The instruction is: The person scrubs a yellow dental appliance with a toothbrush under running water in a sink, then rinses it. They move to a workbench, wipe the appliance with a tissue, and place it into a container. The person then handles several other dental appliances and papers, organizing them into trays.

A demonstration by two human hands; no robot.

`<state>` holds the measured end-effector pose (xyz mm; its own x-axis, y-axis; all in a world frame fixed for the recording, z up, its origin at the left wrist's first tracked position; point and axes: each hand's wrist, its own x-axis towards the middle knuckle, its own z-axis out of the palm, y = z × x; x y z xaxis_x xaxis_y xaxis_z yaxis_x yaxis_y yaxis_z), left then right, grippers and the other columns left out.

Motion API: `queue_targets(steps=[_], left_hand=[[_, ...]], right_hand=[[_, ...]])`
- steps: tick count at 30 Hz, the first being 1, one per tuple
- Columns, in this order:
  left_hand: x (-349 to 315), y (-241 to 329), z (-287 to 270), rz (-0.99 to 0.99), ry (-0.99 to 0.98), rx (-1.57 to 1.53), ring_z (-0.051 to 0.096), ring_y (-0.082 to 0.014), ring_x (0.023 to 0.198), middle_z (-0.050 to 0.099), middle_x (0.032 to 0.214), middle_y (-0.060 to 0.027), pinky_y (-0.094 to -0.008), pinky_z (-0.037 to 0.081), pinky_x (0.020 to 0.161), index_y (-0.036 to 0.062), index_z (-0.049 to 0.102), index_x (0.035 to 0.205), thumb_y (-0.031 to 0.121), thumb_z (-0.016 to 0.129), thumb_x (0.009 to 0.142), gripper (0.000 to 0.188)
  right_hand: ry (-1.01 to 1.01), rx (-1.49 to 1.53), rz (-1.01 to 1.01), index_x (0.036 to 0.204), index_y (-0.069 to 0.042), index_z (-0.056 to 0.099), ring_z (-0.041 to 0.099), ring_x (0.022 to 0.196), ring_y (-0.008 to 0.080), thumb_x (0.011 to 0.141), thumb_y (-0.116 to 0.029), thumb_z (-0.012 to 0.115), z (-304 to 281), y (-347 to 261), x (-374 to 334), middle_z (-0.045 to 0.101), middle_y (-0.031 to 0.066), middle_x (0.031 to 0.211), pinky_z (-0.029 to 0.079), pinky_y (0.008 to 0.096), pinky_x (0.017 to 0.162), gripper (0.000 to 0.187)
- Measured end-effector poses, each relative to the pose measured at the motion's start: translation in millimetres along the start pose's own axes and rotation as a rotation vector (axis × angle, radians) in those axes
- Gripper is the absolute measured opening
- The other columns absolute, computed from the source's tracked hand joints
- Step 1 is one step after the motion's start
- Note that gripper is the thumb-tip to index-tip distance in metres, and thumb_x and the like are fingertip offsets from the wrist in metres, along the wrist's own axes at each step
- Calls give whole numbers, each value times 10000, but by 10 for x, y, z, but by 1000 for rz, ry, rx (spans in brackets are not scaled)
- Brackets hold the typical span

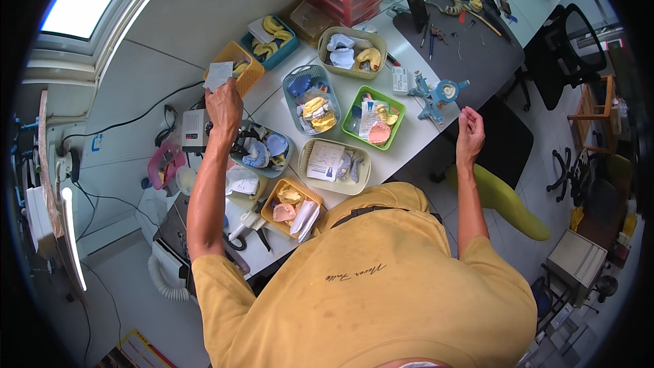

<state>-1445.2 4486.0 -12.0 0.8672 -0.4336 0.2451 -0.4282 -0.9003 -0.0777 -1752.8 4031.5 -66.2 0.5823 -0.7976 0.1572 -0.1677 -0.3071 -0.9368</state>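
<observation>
My left hand (223,103) reaches to the far left of the table. Its fingers are closed on the lower edge of a white paper slip (219,73). Behind the slip is an orange basket (253,76) with yellowish pieces inside, partly covered by the slip and hand. Over the table's right edge hangs my right hand (470,135), fingers curled together, with nothing visible in them. Close by that hand stands a blue dental articulator (436,97) with a round pale disc. A small printed card (400,80) lies left of the articulator.
Several baskets of dental casts and papers crowd the table, among them a green basket (400,125), a cream basket (364,184) and a near orange basket (315,194). Red drawers (347,1) stand at the back. A yellow-green chair (507,204) is at the right.
</observation>
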Motion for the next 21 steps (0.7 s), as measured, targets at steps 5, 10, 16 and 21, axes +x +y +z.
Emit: queue_targets(steps=[5, 10, 16, 21], left_hand=[[-3, 124, -611, 29, 84, -53, 689, -337, 756, 703, 815, -155, -539, 422, 1003, 46, 627, 887, 100, 531, 905, 111], [-232, 97, -1194, -11, 85, 4, 686, -330, 805, 710, 865, -152, -523, 415, 1024, 43, 632, 945, 100, 564, 913, 95], [-798, 64, -1760, -118, 56, 16, 693, -301, 816, 717, 898, -146, -506, 374, 1082, 43, 645, 969, 80, 584, 921, 86], [-1277, -8, -1954, -189, 111, 28, 686, -276, 856, 720, 922, -124, -488, 359, 1099, 43, 649, 1007, 53, 608, 899, 116]], right_hand=[[-271, -115, -456, 1046, 16, 656, 689, 899, 245, 896, -99, 656, 766, -1024, 134, 677, 133, 998, 561, 342, 767, 190], [-667, -315, -582, 965, 4, 684, 687, 900, 346, 879, -169, 661, 1763, -1048, 312, 684, 209, 914, 555, 410, 761, 195], [-988, -526, -408, 725, 48, 695, 691, 700, 383, 818, -252, 663, 2385, -973, 203, 676, 241, 697, 554, 439, 750, 315], [-1063, -478, -323, 759, 61, 701, 701, 737, 386, 814, -224, 648, 2832, -992, 82, 667, 235, 657, 551, 445, 764, 295]])
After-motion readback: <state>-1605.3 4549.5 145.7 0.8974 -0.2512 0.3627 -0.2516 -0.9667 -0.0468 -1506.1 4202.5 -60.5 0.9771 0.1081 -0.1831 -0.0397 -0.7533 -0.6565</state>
